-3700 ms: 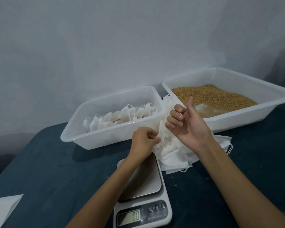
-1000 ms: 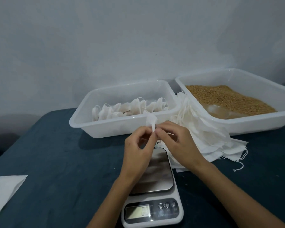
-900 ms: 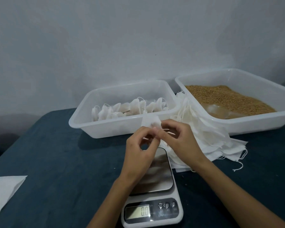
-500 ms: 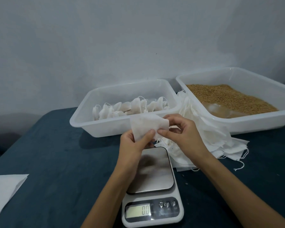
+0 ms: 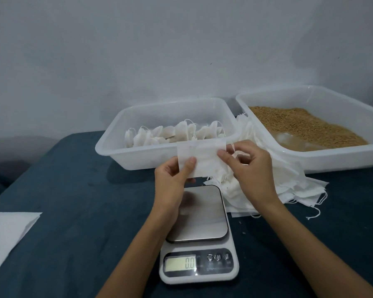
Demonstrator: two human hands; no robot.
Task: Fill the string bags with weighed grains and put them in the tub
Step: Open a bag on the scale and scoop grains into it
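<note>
Just below the two hands sits the scale, its plate bare and its little screen showing zero. A moment ago the hands were fumbling with a scrunched-up bit of white cloth; now one empty string bag is pulled out flat and held up between them. The left hand pinches its lower left corner with the thumb on top. The right hand pinches its right edge. So I think a new bag is picked and ready to be opened. Right of the right hand lies the pile of empty bags. Past the hands is the tub with filled bags inside. Farther right is the grain tray.
</note>
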